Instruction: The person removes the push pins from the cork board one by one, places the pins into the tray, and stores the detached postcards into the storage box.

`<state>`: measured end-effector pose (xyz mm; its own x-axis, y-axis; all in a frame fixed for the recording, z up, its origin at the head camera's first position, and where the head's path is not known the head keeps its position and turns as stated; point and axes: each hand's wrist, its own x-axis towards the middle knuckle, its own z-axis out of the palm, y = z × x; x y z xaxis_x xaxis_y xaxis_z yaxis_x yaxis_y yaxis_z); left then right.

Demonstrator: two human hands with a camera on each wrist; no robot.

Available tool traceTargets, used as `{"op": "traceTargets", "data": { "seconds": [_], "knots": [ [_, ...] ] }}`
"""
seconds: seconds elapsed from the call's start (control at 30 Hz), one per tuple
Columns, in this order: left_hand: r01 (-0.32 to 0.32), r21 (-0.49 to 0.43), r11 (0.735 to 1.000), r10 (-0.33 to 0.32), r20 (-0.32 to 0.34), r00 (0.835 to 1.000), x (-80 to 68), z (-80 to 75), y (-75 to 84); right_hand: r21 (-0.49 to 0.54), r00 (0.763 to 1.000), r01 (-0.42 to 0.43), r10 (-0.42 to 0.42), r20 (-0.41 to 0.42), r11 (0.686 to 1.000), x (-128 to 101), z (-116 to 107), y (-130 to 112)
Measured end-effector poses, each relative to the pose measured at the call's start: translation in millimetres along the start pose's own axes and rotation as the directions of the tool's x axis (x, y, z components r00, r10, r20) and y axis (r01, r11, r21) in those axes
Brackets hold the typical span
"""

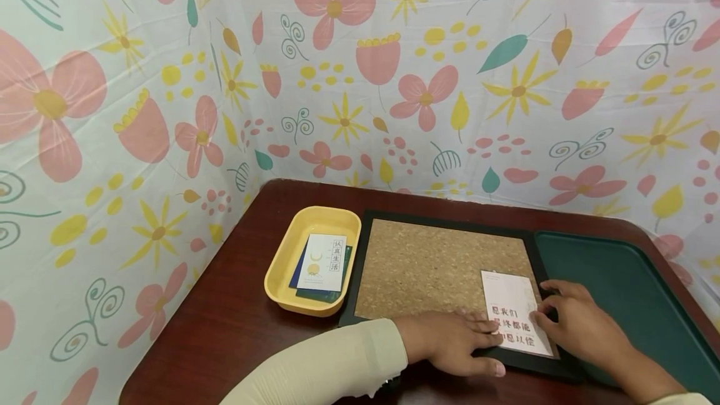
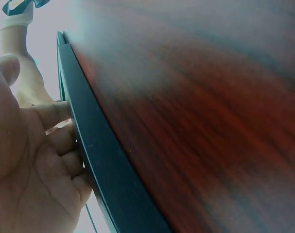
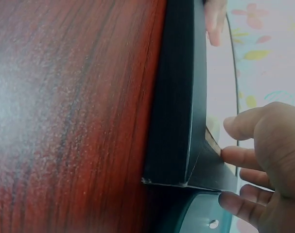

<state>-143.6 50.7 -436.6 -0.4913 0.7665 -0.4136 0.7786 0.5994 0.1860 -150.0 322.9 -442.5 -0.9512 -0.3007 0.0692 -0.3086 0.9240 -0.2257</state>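
A white card (image 1: pixel 514 311) with red characters lies on the near right corner of a black-framed cork board (image 1: pixel 427 264). My left hand (image 1: pixel 478 339) rests on the board's front frame, its flat fingers touching the card's left edge. My right hand (image 1: pixel 562 317) lies at the card's right edge, fingertips on the card and frame. In the left wrist view the left hand (image 2: pixel 35 165) lies against the black frame (image 2: pixel 98 165). In the right wrist view the right hand's (image 3: pixel 264 165) extended fingers touch the frame's corner (image 3: pixel 179 97).
A yellow tray (image 1: pixel 281 267) holding a few cards stands left of the board. A dark green tray (image 1: pixel 619 286) lies against the board's right side. All rest on a dark red wooden table (image 1: pixel 225 330), with flowered cloth walls close behind and at the left.
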Motion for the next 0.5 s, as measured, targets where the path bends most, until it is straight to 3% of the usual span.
{"op": "traceTargets", "data": {
  "seconds": [0.27,0.5],
  "knots": [
    [-0.001,-0.007,1.0,0.001,0.014,1.0,-1.3,-0.9,-1.1,0.084,1.0,-0.029,0.028,0.007,0.996,3.7,4.2,2.8],
    [-0.003,-0.009,1.0,0.003,0.028,1.0,-0.9,-0.6,-1.5,0.093,0.999,-0.034,0.037,-0.026,0.995,10.3,8.6,-0.3]
  ]
}}
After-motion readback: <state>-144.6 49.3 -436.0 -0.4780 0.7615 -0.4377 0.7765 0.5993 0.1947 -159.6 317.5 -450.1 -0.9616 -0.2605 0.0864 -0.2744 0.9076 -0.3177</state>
